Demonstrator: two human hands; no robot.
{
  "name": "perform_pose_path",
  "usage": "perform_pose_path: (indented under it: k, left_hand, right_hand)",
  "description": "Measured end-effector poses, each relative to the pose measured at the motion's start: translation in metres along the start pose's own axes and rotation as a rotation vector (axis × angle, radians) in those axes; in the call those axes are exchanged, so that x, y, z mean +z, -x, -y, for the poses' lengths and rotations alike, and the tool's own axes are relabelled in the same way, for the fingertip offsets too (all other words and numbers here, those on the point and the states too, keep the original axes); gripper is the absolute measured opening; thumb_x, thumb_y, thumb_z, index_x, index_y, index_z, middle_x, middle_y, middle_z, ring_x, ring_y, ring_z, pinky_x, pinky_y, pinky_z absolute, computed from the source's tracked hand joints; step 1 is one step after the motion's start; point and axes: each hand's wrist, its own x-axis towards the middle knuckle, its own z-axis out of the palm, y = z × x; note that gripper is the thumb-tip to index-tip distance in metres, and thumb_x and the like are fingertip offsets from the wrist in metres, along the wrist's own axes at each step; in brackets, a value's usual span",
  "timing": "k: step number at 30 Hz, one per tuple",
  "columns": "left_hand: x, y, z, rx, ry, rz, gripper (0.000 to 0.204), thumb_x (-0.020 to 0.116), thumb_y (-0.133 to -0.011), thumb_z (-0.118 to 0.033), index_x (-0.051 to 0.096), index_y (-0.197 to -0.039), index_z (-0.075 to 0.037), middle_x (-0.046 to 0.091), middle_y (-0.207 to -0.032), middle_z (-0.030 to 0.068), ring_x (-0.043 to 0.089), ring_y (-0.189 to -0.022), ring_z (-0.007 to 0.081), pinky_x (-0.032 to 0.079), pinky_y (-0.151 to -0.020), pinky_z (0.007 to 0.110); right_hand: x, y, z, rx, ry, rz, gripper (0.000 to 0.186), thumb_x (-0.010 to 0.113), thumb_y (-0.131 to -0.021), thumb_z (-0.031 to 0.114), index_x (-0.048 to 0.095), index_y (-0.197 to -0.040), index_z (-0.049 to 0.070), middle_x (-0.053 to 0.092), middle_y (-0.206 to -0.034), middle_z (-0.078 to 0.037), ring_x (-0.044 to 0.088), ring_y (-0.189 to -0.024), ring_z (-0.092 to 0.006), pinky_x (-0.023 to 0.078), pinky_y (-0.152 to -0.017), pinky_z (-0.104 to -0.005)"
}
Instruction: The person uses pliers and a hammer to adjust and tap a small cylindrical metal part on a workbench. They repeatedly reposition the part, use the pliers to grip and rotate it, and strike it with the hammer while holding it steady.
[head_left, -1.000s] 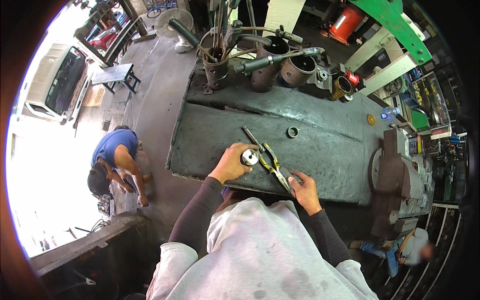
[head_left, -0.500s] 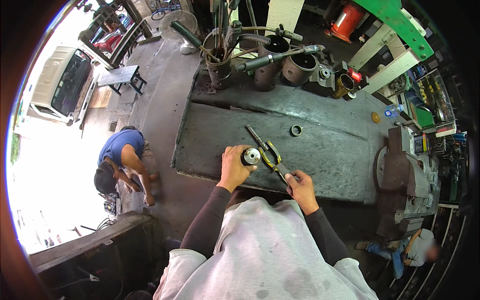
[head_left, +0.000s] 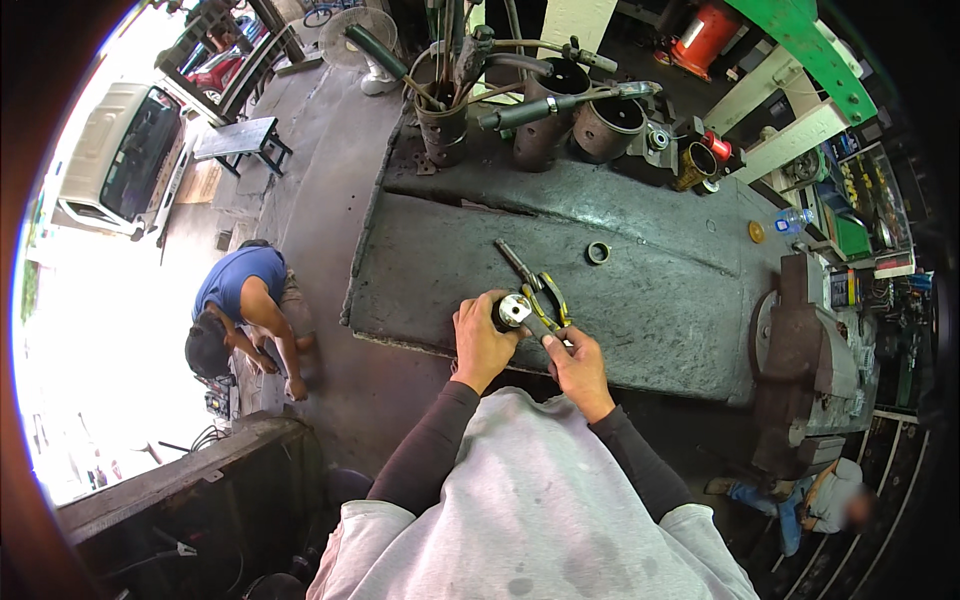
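Note:
My left hand (head_left: 482, 345) grips a dark cylindrical metal part (head_left: 512, 311), its bright end face with a central hole turned up. My right hand (head_left: 578, 372) holds a flat dark metal bar (head_left: 539, 327), whose far end is at the cylinder's face; whether they touch is hard to tell. Just beyond my hands lie pliers (head_left: 558, 298) with yellow-and-black handles and a short metal rod (head_left: 512, 255). A small metal ring (head_left: 599, 253) sits farther right on the dark steel workbench (head_left: 660, 330).
Dark canisters (head_left: 536, 140) holding tools stand at the bench's back. A bulky vise (head_left: 810, 340) is at the right, near a plastic bottle (head_left: 792, 219). A person in blue (head_left: 250, 290) bends down at left; another person (head_left: 820, 500) is low at right. A fan (head_left: 360, 50) stands behind.
My right hand has moved left and slightly up, bringing the flat bar from over the pliers to the cylinder's face. My left hand has shifted a little to the right.

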Motion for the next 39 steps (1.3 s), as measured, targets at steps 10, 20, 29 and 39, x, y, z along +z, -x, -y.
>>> perform_pose_path:
  k: [10, 20, 29, 39]
  left_hand:
    - [-0.017, -0.004, 0.005, 0.038, 0.144, 0.058, 0.070, 0.093, -0.077, -0.013, 0.068, -0.143, -0.010, 0.074, -0.130, 0.0175, 0.068, -0.123, 0.0393, 0.055, -0.105, 0.046]
    - [-0.019, -0.006, 0.006, 0.049, 0.148, 0.078, 0.068, 0.091, -0.079, -0.011, 0.068, -0.143, -0.010, 0.072, -0.131, 0.0202, 0.069, -0.122, 0.0396, 0.056, -0.102, 0.046]
    - [-0.016, -0.003, 0.007, -0.011, 0.142, 0.030, 0.058, 0.089, -0.080, -0.012, 0.073, -0.135, -0.006, 0.074, -0.128, 0.0211, 0.066, -0.125, 0.0413, 0.055, -0.106, 0.048]
    - [-0.015, 0.001, 0.016, -0.020, 0.117, 0.096, 0.074, 0.094, -0.076, -0.018, 0.069, -0.146, -0.016, 0.068, -0.131, 0.0179, 0.059, -0.130, 0.0381, 0.045, -0.113, 0.050]
  right_hand:
    - [0.013, -0.031, 0.003, -0.171, 0.384, -0.071, 0.035, 0.076, -0.100, 0.033, 0.067, -0.110, 0.001, 0.073, -0.086, -0.021, 0.071, -0.076, -0.0384, 0.053, -0.073, -0.0510]
    - [0.014, -0.038, 0.038, -0.125, 0.465, -0.004, 0.035, 0.078, -0.098, 0.034, 0.066, -0.102, 0.001, 0.072, -0.085, -0.022, 0.071, -0.078, -0.0405, 0.053, -0.072, -0.0504]
    - [0.014, -0.050, 0.009, -0.364, 0.424, -0.021, 0.037, 0.077, -0.098, 0.031, 0.066, -0.103, -0.003, 0.070, -0.085, -0.028, 0.069, -0.077, -0.0460, 0.052, -0.070, -0.0534]
    - [-0.006, -0.064, -0.016, -0.246, 0.404, 0.019, 0.028, 0.077, -0.100, 0.013, 0.053, -0.089, 0.003, 0.057, -0.073, -0.004, 0.049, -0.062, -0.0117, 0.040, -0.054, -0.0340]
